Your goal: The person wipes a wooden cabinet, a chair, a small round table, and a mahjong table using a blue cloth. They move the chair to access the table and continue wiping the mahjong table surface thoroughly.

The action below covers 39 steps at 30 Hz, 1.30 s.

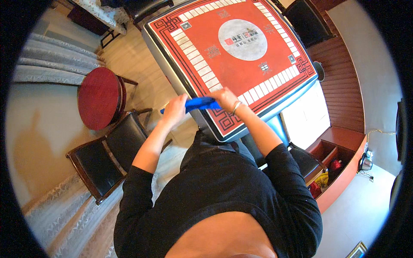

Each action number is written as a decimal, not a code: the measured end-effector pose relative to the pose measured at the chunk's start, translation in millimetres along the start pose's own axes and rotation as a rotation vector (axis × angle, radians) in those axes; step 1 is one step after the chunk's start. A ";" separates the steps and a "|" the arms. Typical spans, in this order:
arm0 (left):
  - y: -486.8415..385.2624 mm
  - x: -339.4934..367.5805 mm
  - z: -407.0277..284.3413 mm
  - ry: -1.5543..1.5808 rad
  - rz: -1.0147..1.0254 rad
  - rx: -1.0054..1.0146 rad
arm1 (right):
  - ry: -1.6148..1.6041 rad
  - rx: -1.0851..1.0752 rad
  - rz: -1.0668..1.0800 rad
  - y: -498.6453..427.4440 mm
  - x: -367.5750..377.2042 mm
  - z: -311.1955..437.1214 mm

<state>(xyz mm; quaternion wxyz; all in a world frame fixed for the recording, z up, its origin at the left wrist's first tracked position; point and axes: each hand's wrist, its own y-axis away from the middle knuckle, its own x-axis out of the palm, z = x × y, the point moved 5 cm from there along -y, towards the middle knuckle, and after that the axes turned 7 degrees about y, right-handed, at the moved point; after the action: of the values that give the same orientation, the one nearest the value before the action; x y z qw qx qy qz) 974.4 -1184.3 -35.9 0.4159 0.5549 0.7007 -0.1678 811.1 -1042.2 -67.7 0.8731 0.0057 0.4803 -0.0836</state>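
A blue cloth (201, 104), bunched lengthwise, stretches between my two hands over the near left corner of a mahjong table. My left hand (176, 109) grips one end just off the table's edge, with a small blue tip showing beyond it. The other end is in my right hand (224, 97), above the table top; a bracelet circles that wrist. A red mat (235, 75) covers the mahjong table, with rows of white tile-shaped rectangles (272, 83) along its sides. At its centre is a pale printed circle (243, 48) bearing writing.
A chair (125, 138) with black padding and a round red-topped stool (98, 98) stand on the left. Another dark chair (301, 163) is at the right, by a reddish cabinet (342, 190) with open compartments. A black chair (306, 24) stands beyond the table.
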 end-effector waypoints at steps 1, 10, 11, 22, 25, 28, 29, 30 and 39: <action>-11.5 -10.6 -3.3 -0.077 -0.076 0.032 | 0.153 0.062 0.088 -8.2 -5.0 -12.0; -58.5 31.8 -65.0 -0.239 -0.274 0.349 | 0.449 -0.021 -0.095 20.1 -93.2 -54.3; -52.9 55.1 -66.0 -0.226 -0.207 0.286 | 0.463 0.090 0.087 32.4 -78.3 -66.5; -58.3 130.2 -30.9 -0.165 -0.102 0.095 | 0.323 0.312 0.022 55.5 33.5 -101.6; -67.4 128.0 -27.1 -0.128 -0.113 0.123 | 0.309 0.223 0.029 49.5 33.9 -105.6; -80.4 123.7 -22.5 -0.132 -0.170 0.209 | 0.210 0.094 0.008 39.9 29.5 -116.3; -86.0 121.5 -19.3 -0.145 -0.176 0.224 | 0.162 0.082 0.051 34.7 29.7 -122.3; -90.0 120.3 -17.4 -0.120 -0.177 0.215 | 0.168 0.010 0.012 29.1 24.1 -126.4; -131.7 95.1 1.4 -0.089 -0.301 0.194 | 0.243 0.141 -0.128 -18.7 -8.7 -126.7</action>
<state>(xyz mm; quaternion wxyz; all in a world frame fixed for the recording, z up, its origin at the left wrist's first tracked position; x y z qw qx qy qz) 850.6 -1167.8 -139.7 0.3612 0.4734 0.7371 -0.3195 697.6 -1047.9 -127.3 0.7990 0.0462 0.5746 -0.1711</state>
